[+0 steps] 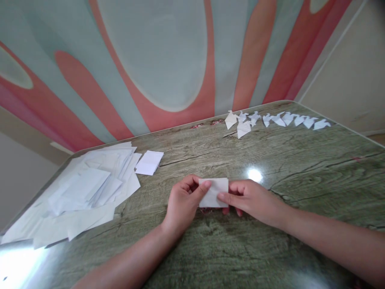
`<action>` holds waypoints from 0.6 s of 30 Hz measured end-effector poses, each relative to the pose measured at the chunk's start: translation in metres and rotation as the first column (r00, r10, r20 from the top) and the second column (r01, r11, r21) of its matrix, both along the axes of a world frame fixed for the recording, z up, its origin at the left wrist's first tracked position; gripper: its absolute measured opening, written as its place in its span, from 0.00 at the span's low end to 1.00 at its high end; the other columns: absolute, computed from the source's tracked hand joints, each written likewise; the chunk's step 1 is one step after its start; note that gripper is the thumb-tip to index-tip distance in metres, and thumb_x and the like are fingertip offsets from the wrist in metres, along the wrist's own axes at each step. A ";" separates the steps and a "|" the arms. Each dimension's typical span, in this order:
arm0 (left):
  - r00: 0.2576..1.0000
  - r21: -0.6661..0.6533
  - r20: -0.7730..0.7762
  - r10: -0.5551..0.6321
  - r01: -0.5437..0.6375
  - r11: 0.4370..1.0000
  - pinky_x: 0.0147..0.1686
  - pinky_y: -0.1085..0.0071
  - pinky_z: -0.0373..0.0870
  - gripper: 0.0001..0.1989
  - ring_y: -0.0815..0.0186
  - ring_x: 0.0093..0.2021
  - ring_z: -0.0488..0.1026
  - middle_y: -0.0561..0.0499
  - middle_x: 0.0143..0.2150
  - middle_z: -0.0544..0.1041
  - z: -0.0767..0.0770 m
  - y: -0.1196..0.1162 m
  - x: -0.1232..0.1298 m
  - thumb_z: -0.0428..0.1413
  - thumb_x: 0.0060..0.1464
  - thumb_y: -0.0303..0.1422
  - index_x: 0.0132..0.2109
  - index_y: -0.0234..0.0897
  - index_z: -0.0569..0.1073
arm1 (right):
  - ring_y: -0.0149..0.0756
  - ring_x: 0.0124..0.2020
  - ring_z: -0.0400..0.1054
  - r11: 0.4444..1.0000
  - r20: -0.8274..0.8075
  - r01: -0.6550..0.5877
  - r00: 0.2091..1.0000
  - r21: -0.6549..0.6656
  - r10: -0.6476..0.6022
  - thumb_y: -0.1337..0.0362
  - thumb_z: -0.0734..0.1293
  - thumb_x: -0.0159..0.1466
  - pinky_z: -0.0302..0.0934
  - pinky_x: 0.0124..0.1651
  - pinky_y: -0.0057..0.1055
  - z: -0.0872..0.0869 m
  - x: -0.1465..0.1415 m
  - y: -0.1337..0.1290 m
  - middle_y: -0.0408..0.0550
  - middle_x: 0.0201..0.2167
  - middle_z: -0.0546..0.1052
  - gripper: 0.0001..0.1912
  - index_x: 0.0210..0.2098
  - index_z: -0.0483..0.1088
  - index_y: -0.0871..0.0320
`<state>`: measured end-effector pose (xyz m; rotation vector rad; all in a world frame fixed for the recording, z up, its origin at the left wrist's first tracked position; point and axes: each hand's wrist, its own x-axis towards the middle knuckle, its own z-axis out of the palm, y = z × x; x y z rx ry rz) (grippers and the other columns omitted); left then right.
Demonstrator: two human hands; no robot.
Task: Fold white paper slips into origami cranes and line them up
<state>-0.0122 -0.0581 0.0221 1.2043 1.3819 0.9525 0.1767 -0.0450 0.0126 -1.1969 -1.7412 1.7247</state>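
A small folded piece of white paper (214, 196), roughly square, is held just above the table between both hands. My left hand (185, 200) grips its left side, the thumb lying across the upper left corner and the fingers behind. On the right edge, my right hand (246, 200) pinches the paper with its thumb on the front face and its fingers behind and below. How many layers the paper has cannot be made out.
A wide pile of white paper sheets (123, 196) covers the table's left side, with a small stack of paper squares (149, 162) beside it. Several folded paper birds (288, 118) line the back right edge. A patterned wall (156, 52) rises behind the wood-grain table (300, 160).
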 end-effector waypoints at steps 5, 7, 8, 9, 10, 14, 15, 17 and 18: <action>0.999 0.024 -0.044 -0.028 0.029 0.999 0.20 0.78 0.58 0.16 0.74 0.20 0.63 0.57 0.20 0.68 -0.003 0.002 0.001 0.60 0.52 0.42 0.28 0.35 0.67 | 0.29 0.21 0.65 0.962 0.151 0.090 0.980 0.259 -0.132 0.54 0.59 0.68 0.54 0.26 0.27 -0.001 0.000 -0.002 0.41 0.19 0.72 0.19 0.23 0.65 0.57; 0.997 0.016 -0.069 -0.035 0.037 0.999 0.20 0.79 0.57 0.16 0.74 0.20 0.62 0.57 0.20 0.68 -0.004 0.004 -0.003 0.60 0.51 0.42 0.28 0.34 0.68 | 0.29 0.19 0.63 0.924 0.203 0.076 0.966 0.375 -0.162 0.55 0.60 0.68 0.53 0.26 0.27 -0.002 0.001 -0.002 0.39 0.16 0.69 0.21 0.20 0.60 0.56; 0.997 0.007 -0.071 -0.040 0.041 0.999 0.21 0.78 0.58 0.16 0.74 0.20 0.62 0.57 0.20 0.68 -0.005 0.005 -0.005 0.60 0.51 0.42 0.28 0.34 0.69 | 0.29 0.19 0.62 0.912 0.218 0.061 0.963 0.405 -0.161 0.56 0.60 0.67 0.52 0.25 0.27 -0.003 0.002 -0.001 0.39 0.16 0.68 0.21 0.20 0.59 0.56; 0.997 -0.004 -0.065 -0.042 0.042 0.999 0.21 0.78 0.58 0.16 0.74 0.20 0.63 0.57 0.20 0.69 -0.005 0.006 -0.007 0.61 0.51 0.42 0.28 0.33 0.69 | 0.29 0.19 0.62 0.908 0.220 0.051 0.963 0.417 -0.155 0.56 0.60 0.67 0.52 0.25 0.27 -0.004 0.003 -0.001 0.38 0.16 0.68 0.20 0.20 0.59 0.56; 0.998 -0.017 -0.056 -0.040 0.040 0.999 0.21 0.78 0.59 0.16 0.73 0.20 0.64 0.56 0.20 0.70 -0.006 0.007 -0.009 0.60 0.51 0.42 0.28 0.33 0.69 | 0.29 0.20 0.62 0.908 0.213 0.046 0.966 0.417 -0.147 0.57 0.60 0.68 0.52 0.26 0.26 -0.005 0.003 0.000 0.38 0.17 0.68 0.19 0.21 0.60 0.56; 0.994 -0.069 -0.062 -0.084 0.080 0.994 0.22 0.77 0.61 0.15 0.72 0.20 0.66 0.55 0.21 0.74 -0.003 0.010 -0.018 0.59 0.52 0.42 0.29 0.35 0.68 | 0.30 0.22 0.65 0.909 0.135 0.099 0.977 0.406 -0.167 0.59 0.59 0.68 0.55 0.28 0.27 -0.008 0.006 0.003 0.38 0.19 0.70 0.14 0.27 0.64 0.55; 0.985 -0.095 -0.080 -0.151 0.143 0.985 0.24 0.77 0.62 0.14 0.71 0.21 0.68 0.54 0.22 0.75 -0.001 0.011 -0.020 0.59 0.53 0.41 0.29 0.35 0.68 | 0.30 0.23 0.65 0.904 0.115 0.129 0.975 0.408 -0.191 0.58 0.59 0.68 0.56 0.28 0.27 -0.008 0.007 0.004 0.38 0.20 0.70 0.13 0.28 0.64 0.55; 0.933 -0.155 -0.128 -0.336 0.316 0.936 0.28 0.76 0.64 0.12 0.69 0.25 0.71 0.52 0.25 0.77 0.002 0.010 -0.024 0.58 0.53 0.38 0.29 0.35 0.68 | 0.31 0.25 0.65 0.887 0.080 0.191 0.966 0.421 -0.246 0.58 0.57 0.69 0.56 0.29 0.27 -0.007 0.008 0.005 0.40 0.22 0.70 0.13 0.30 0.64 0.55; 0.902 -0.167 -0.156 -0.402 0.377 0.911 0.30 0.75 0.65 0.10 0.68 0.28 0.73 0.51 0.27 0.78 0.004 0.009 -0.025 0.58 0.53 0.37 0.30 0.35 0.69 | 0.32 0.25 0.65 0.880 0.070 0.205 0.964 0.428 -0.258 0.59 0.57 0.69 0.57 0.29 0.28 -0.006 0.009 0.005 0.40 0.23 0.70 0.13 0.30 0.63 0.55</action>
